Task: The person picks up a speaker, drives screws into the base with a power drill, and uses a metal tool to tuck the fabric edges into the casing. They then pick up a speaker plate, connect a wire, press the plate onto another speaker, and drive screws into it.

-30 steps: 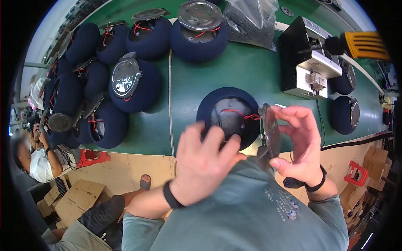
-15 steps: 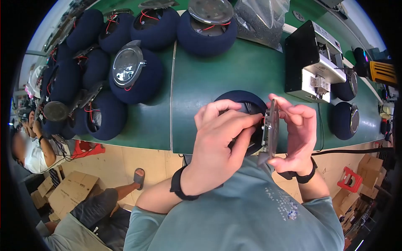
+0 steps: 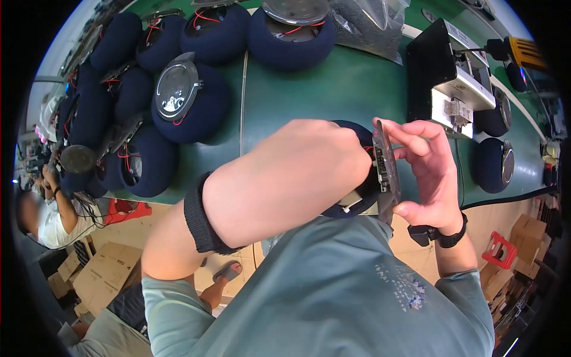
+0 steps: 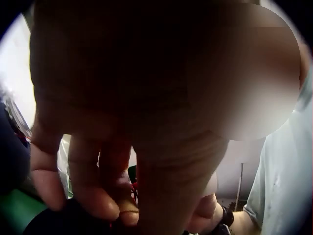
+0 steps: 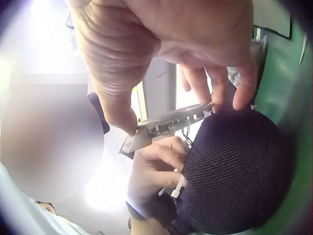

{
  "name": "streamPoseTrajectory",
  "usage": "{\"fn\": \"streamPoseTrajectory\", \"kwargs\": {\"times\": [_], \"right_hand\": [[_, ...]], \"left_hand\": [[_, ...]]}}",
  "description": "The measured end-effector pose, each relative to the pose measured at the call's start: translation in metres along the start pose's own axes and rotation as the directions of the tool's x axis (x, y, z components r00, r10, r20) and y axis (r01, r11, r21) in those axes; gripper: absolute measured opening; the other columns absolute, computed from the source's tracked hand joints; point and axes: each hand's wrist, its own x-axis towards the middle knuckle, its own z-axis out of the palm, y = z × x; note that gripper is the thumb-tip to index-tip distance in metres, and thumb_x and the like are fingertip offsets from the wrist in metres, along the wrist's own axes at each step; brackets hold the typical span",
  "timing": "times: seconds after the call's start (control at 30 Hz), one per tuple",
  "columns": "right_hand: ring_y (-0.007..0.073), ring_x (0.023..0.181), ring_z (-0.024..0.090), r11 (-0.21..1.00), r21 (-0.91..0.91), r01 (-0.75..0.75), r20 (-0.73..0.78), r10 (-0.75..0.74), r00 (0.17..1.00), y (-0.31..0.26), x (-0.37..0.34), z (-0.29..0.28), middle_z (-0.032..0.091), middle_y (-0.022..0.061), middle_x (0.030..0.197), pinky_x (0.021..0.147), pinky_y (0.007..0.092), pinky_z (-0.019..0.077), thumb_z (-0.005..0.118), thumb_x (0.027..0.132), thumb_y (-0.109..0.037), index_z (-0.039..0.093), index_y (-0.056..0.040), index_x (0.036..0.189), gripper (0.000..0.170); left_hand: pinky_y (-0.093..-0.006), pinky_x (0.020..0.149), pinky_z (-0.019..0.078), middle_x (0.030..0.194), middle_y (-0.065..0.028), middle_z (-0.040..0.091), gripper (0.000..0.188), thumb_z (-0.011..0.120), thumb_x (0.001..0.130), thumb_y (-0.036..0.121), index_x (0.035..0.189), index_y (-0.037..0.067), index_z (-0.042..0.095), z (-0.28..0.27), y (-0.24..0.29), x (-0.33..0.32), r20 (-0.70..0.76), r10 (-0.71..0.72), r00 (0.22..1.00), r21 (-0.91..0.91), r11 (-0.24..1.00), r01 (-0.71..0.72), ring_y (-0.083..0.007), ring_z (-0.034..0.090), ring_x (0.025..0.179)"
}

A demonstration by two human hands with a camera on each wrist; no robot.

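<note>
My right hand (image 3: 431, 172) holds a round dark disc (image 3: 386, 169) on edge between thumb and fingertips, its component side facing left. In the right wrist view, the disc (image 5: 171, 122) stands over a dark knitted round shell (image 5: 234, 171). My left hand (image 3: 297, 169) bends over the shell (image 3: 369, 202) in the head view, its fingertips hidden there. From the right wrist, the left fingers (image 5: 164, 164) sit at the shell's opening, by a small white piece (image 5: 179, 187). The left wrist view is dark; whether the curled fingers (image 4: 98, 196) pinch anything cannot be told.
Several navy shells (image 3: 193, 110) with discs and red wires crowd the left and back of the green table (image 3: 321, 101). A black and silver machine (image 3: 446, 83) stands at the back right, near a bag (image 3: 372, 30) and a yellow-handled tool (image 3: 526, 53). A person (image 3: 56, 217) sits at the left.
My left hand has gone from above the shell to beside the disc, then turned over with its fingers down at the opening. The right hand still holds the disc upright.
</note>
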Motion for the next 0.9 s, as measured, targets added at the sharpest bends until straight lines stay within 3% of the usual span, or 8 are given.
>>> {"fn": "streamPoseTrajectory", "kwargs": {"times": [0.03,0.2,0.37,0.47,0.57,0.7,0.8,0.9], "right_hand": [[0.0239,0.146,0.057,0.999,-0.015,0.047,0.044,-0.046,0.998,0.002,-0.001,-0.001,0.058,0.0154,0.166,0.109,0.0382,0.044,0.102,0.068,-0.022,0.044,-0.0072,0.152,0.104],[0.0249,0.147,0.057,0.995,-0.01,0.103,0.036,-0.103,0.994,0.006,-0.004,0.002,0.057,0.0186,0.166,0.109,0.0391,0.0439,0.102,0.069,-0.016,0.043,-0.0095,0.152,0.103],[0.0272,0.15,0.055,0.995,-0.011,0.1,0.039,-0.099,0.994,-0.002,-0.006,0.004,0.056,0.0221,0.165,0.108,0.0398,0.0459,0.101,0.071,-0.012,0.042,-0.0089,0.153,0.101],[0.0294,0.153,0.054,0.986,-0.065,0.155,0.076,-0.15,0.986,-0.003,-0.003,0.006,0.055,0.0227,0.165,0.107,0.0404,0.0485,0.101,0.072,-0.01,0.042,-0.0078,0.153,0.1],[0.0307,0.154,0.054,0.98,-0.104,0.169,0.086,-0.16,0.983,-0.006,-0.001,0.01,0.054,0.0226,0.164,0.107,0.0407,0.0502,0.102,0.073,-0.011,0.043,-0.0069,0.153,0.1],[0.0354,0.146,0.061,0.95,-0.24,0.197,0.109,-0.176,0.978,-0.015,0.002,0.006,0.058,0.0253,0.16,0.107,0.044,0.0525,0.101,0.072,-0.013,0.059,-0.0032,0.145,0.085],[0.0407,0.135,0.066,0.848,-0.453,0.273,0.196,-0.204,0.959,-0.036,0.006,0.014,0.061,0.0277,0.156,0.107,0.0473,0.054,0.099,0.07,-0.014,0.07,-0.0015,0.136,0.074],[0.047,0.124,0.066,0.754,-0.566,0.334,0.253,-0.226,0.94,-0.047,0.011,0.029,0.06,0.0287,0.155,0.106,0.0519,0.0552,0.098,0.066,-0.014,0.074,-0.0022,0.132,0.071]], "left_hand": [[-0.044,0.077,0.0589,0.092,-0.01,0.069,0.005,0.075,0.084,0.006,0.087,0.005,0.073,-0.002,0.0,0.002,0.012,0.03,0.999,-0.019,0.999,-0.029,-0.0343,0.071,0.091],[-0.0459,0.076,0.0595,0.096,-0.0116,0.07,0.007,0.072,0.085,0.003,0.092,0.003,0.071,0.002,-0.004,0.01,0.033,0.097,0.995,-0.025,0.995,-0.097,-0.0356,0.072,0.093],[-0.0439,0.071,0.0561,0.092,-0.0074,0.065,0.019,0.07,0.08,-0.003,0.096,0.007,0.07,0.006,-0.013,-0.005,-0.058,-0.045,0.997,-0.184,0.982,0.034,-0.0327,0.068,0.087],[-0.0424,0.07,0.0541,0.094,-0.005,0.06,0.023,0.073,0.078,-0.004,0.097,0.01,0.073,0.02,-0.018,-0.013,-0.23,0.04,0.972,-0.198,0.976,-0.087,-0.0293,0.063,0.086],[-0.0408,0.07,0.0529,0.1,-0.0069,0.059,0.021,0.075,0.077,-0.002,0.095,0.009,0.075,0.017,-0.015,-0.024,-0.213,0.039,0.976,-0.239,0.967,-0.091,-0.0277,0.06,0.086],[-0.0372,0.073,0.0532,0.109,-0.0109,0.062,0.019,0.082,0.077,0.0,0.094,0.006,0.076,0.018,-0.002,-0.042,-0.224,-0.108,0.969,-0.323,0.946,0.031,-0.0264,0.062,0.089],[-0.0334,0.081,0.0584,0.121,-0.0148,0.069,0.028,0.098,0.077,0.007,0.099,0.003,0.081,0.06,-0.001,-0.055,-0.542,-0.274,0.795,-0.398,0.916,0.045,-0.0235,0.069,0.096],[-0.0324,0.08,0.0593,0.115,-0.0143,0.071,0.031,0.098,0.076,0.005,0.103,0.002,0.083,0.087,0.005,-0.06,-0.652,-0.372,0.661,-0.461,0.886,0.044,-0.0227,0.071,0.09]]}}
